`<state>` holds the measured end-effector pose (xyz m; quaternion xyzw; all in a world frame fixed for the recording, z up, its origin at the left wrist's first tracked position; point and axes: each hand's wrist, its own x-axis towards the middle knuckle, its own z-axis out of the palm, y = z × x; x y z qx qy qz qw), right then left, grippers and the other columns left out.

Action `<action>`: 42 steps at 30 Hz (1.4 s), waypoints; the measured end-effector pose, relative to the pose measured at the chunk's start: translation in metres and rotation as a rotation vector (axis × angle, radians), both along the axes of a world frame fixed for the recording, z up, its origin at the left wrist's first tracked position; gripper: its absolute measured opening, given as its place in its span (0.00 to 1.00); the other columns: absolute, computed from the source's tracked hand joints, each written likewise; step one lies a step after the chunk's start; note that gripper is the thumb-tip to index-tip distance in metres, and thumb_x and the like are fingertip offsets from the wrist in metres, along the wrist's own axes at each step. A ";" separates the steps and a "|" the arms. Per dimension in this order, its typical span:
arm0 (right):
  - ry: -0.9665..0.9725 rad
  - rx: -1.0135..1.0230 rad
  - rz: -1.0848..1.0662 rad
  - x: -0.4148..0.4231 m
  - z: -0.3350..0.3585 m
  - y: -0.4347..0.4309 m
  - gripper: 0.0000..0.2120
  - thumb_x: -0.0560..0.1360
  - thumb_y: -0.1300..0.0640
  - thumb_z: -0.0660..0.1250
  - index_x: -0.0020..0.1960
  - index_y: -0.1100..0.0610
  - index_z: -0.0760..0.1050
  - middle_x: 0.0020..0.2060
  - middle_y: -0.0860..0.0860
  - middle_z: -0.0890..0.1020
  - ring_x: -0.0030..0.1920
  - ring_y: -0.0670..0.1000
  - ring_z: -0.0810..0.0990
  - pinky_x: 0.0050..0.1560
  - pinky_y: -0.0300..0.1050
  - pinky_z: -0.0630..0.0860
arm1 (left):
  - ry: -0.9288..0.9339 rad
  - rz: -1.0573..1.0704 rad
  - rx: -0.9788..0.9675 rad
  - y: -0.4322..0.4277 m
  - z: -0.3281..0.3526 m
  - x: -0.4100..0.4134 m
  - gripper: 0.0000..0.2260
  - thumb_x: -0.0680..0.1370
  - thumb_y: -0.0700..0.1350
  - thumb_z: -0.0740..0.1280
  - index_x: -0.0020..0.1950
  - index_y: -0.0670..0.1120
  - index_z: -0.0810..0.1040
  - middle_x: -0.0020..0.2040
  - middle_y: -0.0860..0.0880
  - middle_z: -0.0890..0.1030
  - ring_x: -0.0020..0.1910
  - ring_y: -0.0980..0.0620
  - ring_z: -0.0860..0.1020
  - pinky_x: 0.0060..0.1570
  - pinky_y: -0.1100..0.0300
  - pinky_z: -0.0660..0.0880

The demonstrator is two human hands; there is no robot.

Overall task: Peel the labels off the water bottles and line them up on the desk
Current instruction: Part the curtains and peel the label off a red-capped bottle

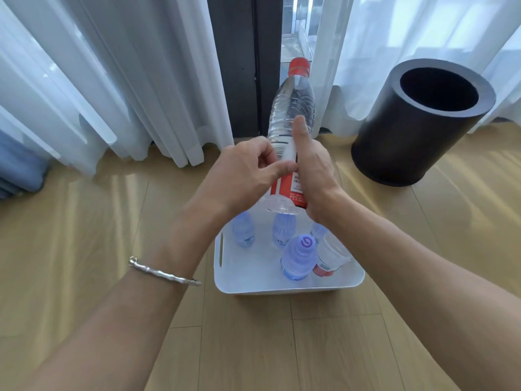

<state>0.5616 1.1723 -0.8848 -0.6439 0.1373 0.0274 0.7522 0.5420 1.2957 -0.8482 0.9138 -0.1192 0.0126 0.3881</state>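
Right hand (pixel 311 176) around bottle (pixel 291 108), cap-forward.

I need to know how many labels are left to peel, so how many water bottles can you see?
6. One bottle is held over the bin. Five stand in it: three behind, two in front. Arms may hide more.

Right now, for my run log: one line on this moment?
right hand: holds red-capped clear plastic bottle | left hand: picks at red label | white bin: bottles wait
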 end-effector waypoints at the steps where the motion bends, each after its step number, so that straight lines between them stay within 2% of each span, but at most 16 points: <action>1: -0.001 0.023 -0.019 -0.001 0.003 0.000 0.33 0.70 0.32 0.64 0.55 0.61 0.78 0.47 0.62 0.84 0.45 0.61 0.85 0.46 0.58 0.82 | -0.015 -0.008 0.021 0.000 -0.001 -0.001 0.14 0.76 0.53 0.69 0.36 0.48 0.71 0.30 0.57 0.72 0.27 0.64 0.71 0.28 0.74 0.66; 6: 0.095 0.085 -0.068 0.003 0.006 0.002 0.54 0.47 0.23 0.72 0.61 0.60 0.73 0.52 0.61 0.82 0.47 0.60 0.85 0.46 0.60 0.82 | -0.167 0.049 0.061 -0.005 -0.009 0.000 0.10 0.79 0.50 0.65 0.43 0.45 0.74 0.49 0.49 0.77 0.44 0.53 0.77 0.38 0.69 0.72; 8: 0.133 0.112 -0.067 0.002 0.006 0.000 0.51 0.51 0.25 0.73 0.61 0.59 0.72 0.51 0.61 0.83 0.45 0.59 0.85 0.45 0.58 0.82 | -0.199 0.074 0.068 -0.005 -0.011 -0.001 0.11 0.79 0.51 0.64 0.45 0.43 0.75 0.46 0.48 0.81 0.42 0.51 0.80 0.39 0.61 0.77; 10: 0.149 0.139 -0.058 0.000 0.003 0.000 0.41 0.61 0.30 0.71 0.62 0.58 0.72 0.49 0.60 0.84 0.43 0.58 0.86 0.44 0.55 0.83 | -0.228 0.104 0.058 -0.005 -0.012 -0.001 0.12 0.80 0.51 0.64 0.46 0.43 0.74 0.44 0.48 0.81 0.40 0.52 0.81 0.39 0.60 0.79; 13: 0.153 0.191 -0.042 0.001 -0.003 -0.002 0.33 0.68 0.33 0.68 0.61 0.58 0.73 0.49 0.61 0.84 0.46 0.60 0.85 0.48 0.57 0.82 | -0.215 0.184 -0.043 -0.007 -0.011 0.000 0.11 0.80 0.50 0.62 0.43 0.45 0.70 0.35 0.56 0.75 0.32 0.61 0.76 0.29 0.74 0.71; 16: 0.153 0.341 0.002 0.002 0.003 -0.004 0.28 0.71 0.34 0.65 0.57 0.57 0.76 0.44 0.60 0.84 0.44 0.58 0.84 0.53 0.59 0.80 | -0.078 0.352 -0.326 -0.002 -0.013 0.009 0.14 0.81 0.48 0.62 0.36 0.48 0.67 0.29 0.54 0.68 0.26 0.61 0.67 0.28 0.70 0.64; 19: 0.153 0.486 0.036 0.002 0.010 -0.009 0.21 0.76 0.37 0.59 0.49 0.55 0.74 0.34 0.53 0.81 0.34 0.50 0.81 0.45 0.49 0.80 | 0.155 0.497 -0.684 0.012 -0.018 0.020 0.13 0.79 0.49 0.64 0.35 0.49 0.69 0.35 0.49 0.70 0.37 0.52 0.69 0.39 0.56 0.70; 21: 0.138 0.542 0.041 0.002 0.013 -0.012 0.21 0.76 0.37 0.57 0.48 0.55 0.73 0.35 0.52 0.79 0.34 0.49 0.80 0.42 0.46 0.80 | 0.266 0.550 -0.737 0.020 -0.023 0.022 0.13 0.80 0.50 0.64 0.36 0.48 0.69 0.38 0.49 0.72 0.38 0.49 0.71 0.39 0.54 0.74; 24: 0.101 0.574 0.068 0.003 0.015 -0.016 0.21 0.77 0.37 0.56 0.51 0.54 0.73 0.42 0.54 0.79 0.40 0.51 0.80 0.47 0.48 0.80 | 0.395 0.577 -0.691 0.026 -0.029 0.020 0.11 0.80 0.49 0.64 0.40 0.48 0.70 0.37 0.51 0.75 0.33 0.54 0.74 0.25 0.67 0.74; 26: 0.074 0.572 0.103 0.003 0.017 -0.017 0.22 0.77 0.36 0.54 0.50 0.54 0.74 0.44 0.55 0.79 0.42 0.52 0.80 0.50 0.50 0.79 | 0.484 0.584 -0.711 0.029 -0.030 0.021 0.08 0.80 0.48 0.65 0.42 0.49 0.71 0.37 0.52 0.77 0.33 0.56 0.74 0.22 0.69 0.72; 29: 0.041 0.534 0.153 -0.001 0.018 -0.013 0.22 0.77 0.38 0.54 0.47 0.56 0.75 0.38 0.54 0.80 0.38 0.50 0.80 0.43 0.46 0.79 | 0.634 0.611 -0.877 0.031 -0.021 0.025 0.06 0.81 0.46 0.63 0.44 0.50 0.75 0.39 0.52 0.79 0.35 0.54 0.77 0.30 0.62 0.76; 32: 0.029 0.472 0.194 -0.004 0.015 -0.010 0.21 0.78 0.41 0.55 0.45 0.56 0.75 0.33 0.53 0.80 0.32 0.49 0.80 0.38 0.43 0.79 | 0.718 0.661 -1.072 0.040 -0.021 0.028 0.13 0.82 0.49 0.57 0.42 0.49 0.75 0.36 0.50 0.77 0.34 0.52 0.75 0.37 0.59 0.75; 35: 0.010 0.380 0.204 -0.007 0.012 -0.010 0.19 0.78 0.43 0.56 0.44 0.56 0.75 0.32 0.53 0.80 0.31 0.49 0.80 0.35 0.42 0.79 | 0.452 0.738 -0.839 0.047 -0.020 0.031 0.12 0.81 0.49 0.56 0.39 0.50 0.73 0.33 0.53 0.72 0.32 0.55 0.70 0.34 0.61 0.65; 38: -0.012 0.266 0.202 -0.006 0.009 -0.004 0.21 0.76 0.41 0.59 0.49 0.59 0.77 0.37 0.55 0.82 0.35 0.52 0.81 0.39 0.45 0.80 | 0.104 0.475 -0.533 0.030 -0.004 0.024 0.11 0.80 0.49 0.60 0.40 0.51 0.75 0.36 0.55 0.75 0.34 0.57 0.73 0.34 0.64 0.67; 40: -0.019 0.230 0.206 -0.006 0.006 0.004 0.28 0.71 0.38 0.63 0.56 0.61 0.77 0.43 0.59 0.82 0.41 0.56 0.81 0.44 0.50 0.79 | 0.052 0.265 -0.442 0.013 0.008 0.017 0.09 0.81 0.52 0.61 0.43 0.52 0.75 0.38 0.55 0.77 0.34 0.60 0.76 0.32 0.65 0.73; 42: -0.049 0.199 0.210 -0.006 0.004 0.008 0.26 0.72 0.38 0.62 0.55 0.60 0.77 0.43 0.58 0.83 0.41 0.56 0.82 0.44 0.49 0.79 | 0.139 0.182 -0.403 0.004 0.010 0.015 0.12 0.79 0.59 0.61 0.49 0.52 0.75 0.42 0.53 0.80 0.38 0.59 0.80 0.36 0.61 0.79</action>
